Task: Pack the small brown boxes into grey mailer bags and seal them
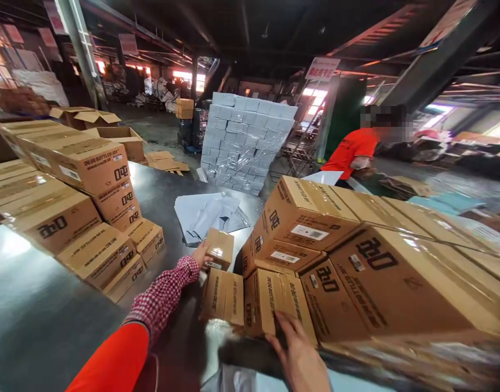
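Observation:
My left hand (pixel 201 254), in a checked cuff and orange sleeve, grips the left side of a small brown cardboard box (pixel 220 245). Directly in front of that box is another small carton (pixel 222 296) with black print. My right hand (pixel 296 351) has its fingers apart and rests on the near edge of a taped carton (pixel 276 299). Larger printed cartons (pixel 315 218) with white labels are stacked to the right of both hands. Behind the small box lies a fanned pile of white sheets or flat mailers (pixel 204 215), partly overlapping; their exact kind is unclear.
Stacked cartons (pixel 70 218) line the left of the dark, shiny table (pixel 160 305). Open boxes (pixel 119 136) stand behind them. Beyond the table rises a plastic-wrapped stack of white boxes (pixel 241 139). A person in an orange shirt (pixel 350 152) bends at the right rear.

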The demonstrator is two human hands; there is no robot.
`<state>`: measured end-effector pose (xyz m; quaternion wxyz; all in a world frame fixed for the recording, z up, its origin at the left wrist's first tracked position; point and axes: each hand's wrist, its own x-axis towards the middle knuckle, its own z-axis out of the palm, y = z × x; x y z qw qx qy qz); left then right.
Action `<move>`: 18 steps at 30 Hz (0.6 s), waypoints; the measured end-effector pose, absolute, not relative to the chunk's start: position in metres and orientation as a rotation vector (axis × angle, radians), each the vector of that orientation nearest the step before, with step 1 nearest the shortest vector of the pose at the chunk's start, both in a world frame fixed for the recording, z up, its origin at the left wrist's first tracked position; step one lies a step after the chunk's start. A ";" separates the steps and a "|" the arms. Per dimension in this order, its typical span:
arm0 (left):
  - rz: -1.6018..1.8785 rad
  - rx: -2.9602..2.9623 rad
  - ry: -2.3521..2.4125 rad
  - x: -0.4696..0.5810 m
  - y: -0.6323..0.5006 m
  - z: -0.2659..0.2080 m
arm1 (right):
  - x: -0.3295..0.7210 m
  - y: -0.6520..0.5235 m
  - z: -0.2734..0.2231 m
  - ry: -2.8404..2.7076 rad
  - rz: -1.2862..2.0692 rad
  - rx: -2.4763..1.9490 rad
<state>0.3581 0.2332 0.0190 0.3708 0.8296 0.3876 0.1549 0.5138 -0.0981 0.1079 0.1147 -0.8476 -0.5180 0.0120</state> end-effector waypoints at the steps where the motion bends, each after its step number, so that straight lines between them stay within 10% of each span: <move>1: 0.426 2.131 1.009 0.350 0.233 0.024 | 0.510 -0.097 0.115 -1.516 0.082 -2.505; 18: 0.993 2.328 0.900 0.279 0.125 0.079 | 0.481 -0.092 0.155 -1.337 0.226 -2.650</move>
